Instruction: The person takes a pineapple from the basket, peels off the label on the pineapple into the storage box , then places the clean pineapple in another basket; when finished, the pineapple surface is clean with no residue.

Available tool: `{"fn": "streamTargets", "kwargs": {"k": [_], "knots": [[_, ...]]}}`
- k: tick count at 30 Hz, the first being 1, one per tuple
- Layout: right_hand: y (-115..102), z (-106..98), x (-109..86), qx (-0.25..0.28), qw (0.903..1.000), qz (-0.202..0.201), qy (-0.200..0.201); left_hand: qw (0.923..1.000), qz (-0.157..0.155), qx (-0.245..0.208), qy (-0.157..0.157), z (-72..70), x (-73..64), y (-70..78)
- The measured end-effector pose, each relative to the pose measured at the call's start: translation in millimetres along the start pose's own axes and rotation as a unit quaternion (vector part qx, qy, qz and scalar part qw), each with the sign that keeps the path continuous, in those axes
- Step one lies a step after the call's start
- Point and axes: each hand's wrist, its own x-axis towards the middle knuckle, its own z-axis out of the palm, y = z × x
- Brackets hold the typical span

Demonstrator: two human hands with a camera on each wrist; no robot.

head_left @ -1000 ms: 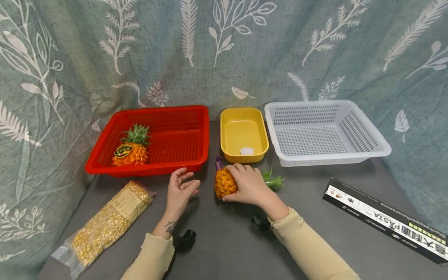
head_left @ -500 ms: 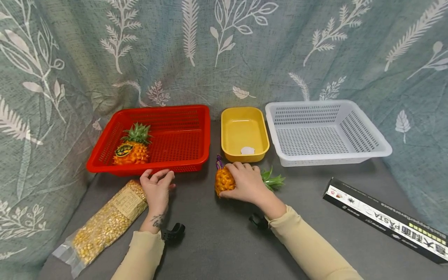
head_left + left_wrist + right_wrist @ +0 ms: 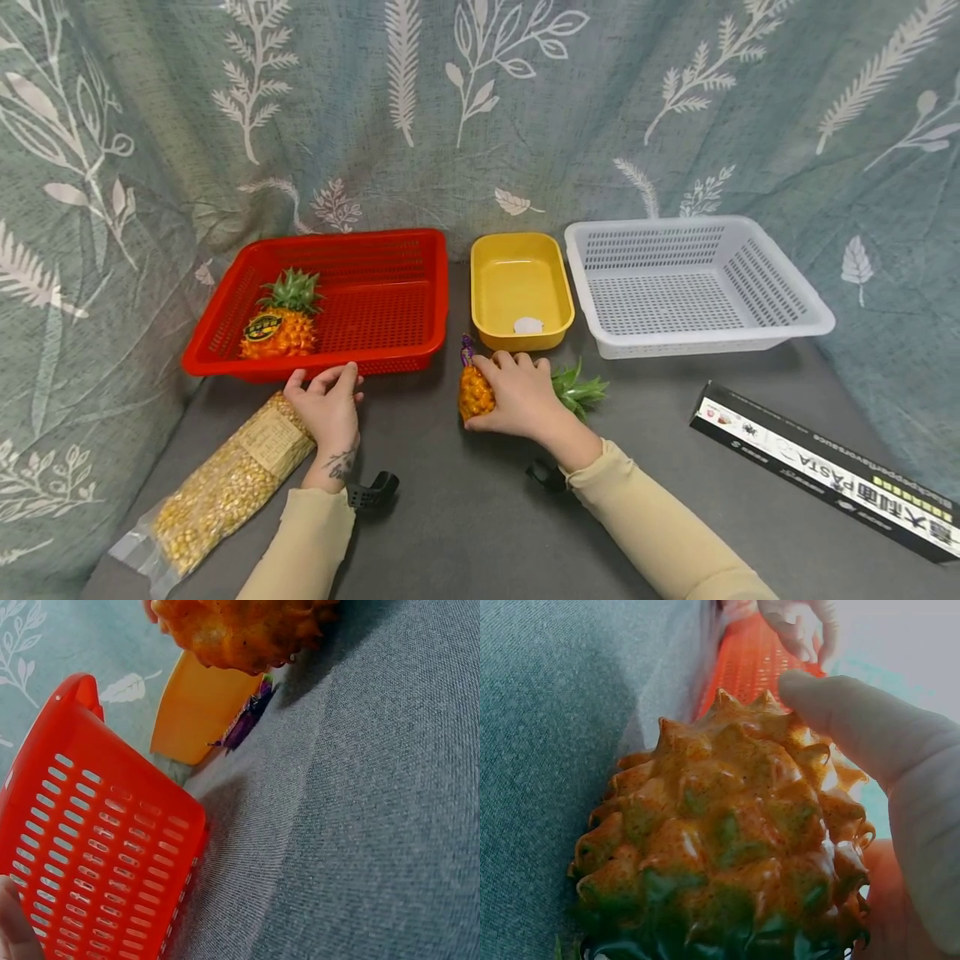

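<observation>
A small orange pineapple (image 3: 476, 393) lies sideways in front of the yellow tub, its green crown (image 3: 577, 390) pointing right. My right hand (image 3: 521, 400) grips it from above, covering its middle. In the right wrist view the thumb (image 3: 855, 720) reaches along its spiky skin. My left hand (image 3: 327, 410) is at the front rim of the red basket (image 3: 378, 360), fingers loosely bent and nothing seen in them. The left wrist view shows a fingertip (image 3: 15, 919) against the basket's slotted wall. Beside this hand lies a clear bag of corn kernels (image 3: 232, 483).
Inside the red basket sits another pineapple (image 3: 279, 332) with a black label. A purple wrapped item (image 3: 467, 348) is beside the held pineapple. The yellow tub (image 3: 487, 287) contains a white piece (image 3: 528, 326). A white basket (image 3: 708, 337) and a long pasta box (image 3: 817, 467) are on the right.
My left hand has moved left along the front of the red basket, to beside the corn bag. My right hand stays on the pineapple, shifting only slightly left.
</observation>
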Motion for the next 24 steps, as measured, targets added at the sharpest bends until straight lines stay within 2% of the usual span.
{"fn": "streamTargets", "kwargs": {"k": [6,11,19,24], "knots": [[-1.7,1.3,-2.9,0.002,0.9997,-0.022,0.007,0.9999,0.013,-0.006,0.006,-0.7,0.4,-1.0],[-1.3,1.1,-10.5,-0.003,0.9964,-0.085,0.005,0.9998,0.016,-0.014,0.005,-0.5,0.5,-0.9],[7.8,-4.2,-22.1,0.003,0.9778,-0.209,-0.021,0.9998,0.014,-0.015,0.000,-1.1,0.1,0.4],[15.4,-6.6,-29.7,0.010,0.9606,-0.275,-0.039,0.9996,0.013,-0.024,0.000,-1.1,1.2,0.4]]}}
